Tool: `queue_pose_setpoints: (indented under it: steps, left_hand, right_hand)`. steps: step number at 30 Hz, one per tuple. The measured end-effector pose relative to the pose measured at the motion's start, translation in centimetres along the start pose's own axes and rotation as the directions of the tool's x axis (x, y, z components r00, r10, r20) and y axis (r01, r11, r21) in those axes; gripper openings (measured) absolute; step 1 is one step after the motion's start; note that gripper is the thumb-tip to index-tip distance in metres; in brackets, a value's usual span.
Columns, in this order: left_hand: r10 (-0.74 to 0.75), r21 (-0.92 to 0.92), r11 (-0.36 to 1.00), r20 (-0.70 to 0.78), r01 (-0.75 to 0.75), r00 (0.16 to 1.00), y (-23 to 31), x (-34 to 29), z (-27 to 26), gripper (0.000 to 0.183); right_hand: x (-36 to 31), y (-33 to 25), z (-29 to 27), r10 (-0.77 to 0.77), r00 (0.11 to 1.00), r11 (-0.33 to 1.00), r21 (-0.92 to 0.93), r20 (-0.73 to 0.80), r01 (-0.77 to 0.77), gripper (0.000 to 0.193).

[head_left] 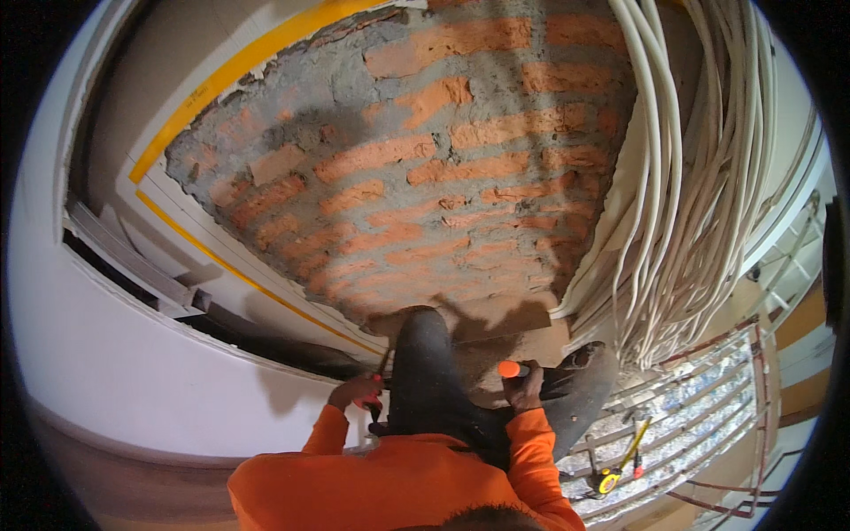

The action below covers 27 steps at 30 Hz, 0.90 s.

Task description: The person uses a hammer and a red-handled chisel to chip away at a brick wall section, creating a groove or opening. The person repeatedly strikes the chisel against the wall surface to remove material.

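My left hand (354, 391), in an orange sleeve, is closed round a red-and-black handled tool (368, 404). A thin dark shaft runs up from it beside my left knee; its exact kind is hard to make out. In front of my right thigh, my right hand (524, 386) is closed on an orange-ended tool (509, 369), whose other parts are hidden by the hand and leg. My dark-trousered legs (434, 372) are bent toward an exposed brick wall (425, 168) with rough grey mortar.
Yellow tape (212, 84) borders the bare brick. A thick bundle of white cables (699, 177) hangs at the right. Beside my right leg lies a slatted metal rack (699, 416) over silvery material, bearing a yellow tape measure (609, 480). A white panel (159, 354) stands at the left.
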<state>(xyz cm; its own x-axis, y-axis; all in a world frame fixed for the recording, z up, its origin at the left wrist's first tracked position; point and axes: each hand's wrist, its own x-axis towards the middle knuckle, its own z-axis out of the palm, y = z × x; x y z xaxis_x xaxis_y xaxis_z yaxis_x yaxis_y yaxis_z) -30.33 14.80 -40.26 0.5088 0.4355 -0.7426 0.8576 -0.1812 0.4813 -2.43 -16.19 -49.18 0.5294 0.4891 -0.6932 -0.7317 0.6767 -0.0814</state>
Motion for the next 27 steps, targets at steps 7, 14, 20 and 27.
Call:
queue_pose_setpoints:
  steps: [7,14,20,27]
  left_hand:
    - [0.284,-0.398,0.888,0.08,-0.23,0.955,11.7,-3.7,-1.0,0.04]
    - [0.508,-0.476,0.759,0.008,-0.443,0.862,11.5,-0.8,4.9,0.032]
    - [0.405,-0.556,0.758,-0.007,-0.34,0.914,11.4,-0.2,4.2,0.031]
    - [0.409,-0.569,0.76,0.044,-0.314,0.911,11.0,1.2,4.0,0.028]
  right_hand:
    - [-0.5,-0.5,-0.4,0.062,0.998,0.993,-0.101,0.013,-0.061,0.014]
    - [1.4,-0.5,-3.6,-0.083,0.96,0.844,-0.494,0.268,0.211,0.013]
    - [1.2,0.0,-4.4,-0.11,0.973,0.762,-0.612,0.201,0.212,0.021]
    - [-3.9,0.9,-0.9,-0.298,0.473,-0.48,-0.559,0.829,0.676,0.025]
